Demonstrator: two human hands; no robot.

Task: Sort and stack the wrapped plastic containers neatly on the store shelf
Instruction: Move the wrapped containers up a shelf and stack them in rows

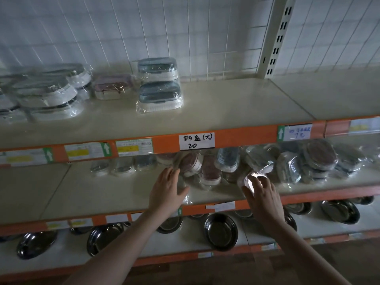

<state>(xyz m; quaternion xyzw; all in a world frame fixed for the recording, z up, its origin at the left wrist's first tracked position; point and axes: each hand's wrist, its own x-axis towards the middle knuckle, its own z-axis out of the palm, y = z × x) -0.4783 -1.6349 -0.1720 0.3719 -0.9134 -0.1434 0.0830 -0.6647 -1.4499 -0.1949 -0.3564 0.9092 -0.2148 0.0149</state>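
Left grip (167, 189): fingers spread flat on clear wrap at the heap's near edge, holding nothing. Right grip (260, 191): fingers curled over a glare-washed wrapped container (249, 181); hold unclear. Beyond both, wrapped containers (207, 169) jumbled on the middle shelf (102, 192), tops hidden by the orange rail (236, 136). Above: two-high stack (159, 85). Below: steel dishes (222, 231).

Two bare forearms enter from the bottom edge, each ending in an ungloved hand. The left hand (167, 189) shows no ring, watch or bracelet, and the forearm behind it carries no sleeve up to the frame's edge. The right hand (262, 195) is likewise unadorned, with short nails on its fingers (265, 179) and no sleeve along the forearm behind it.
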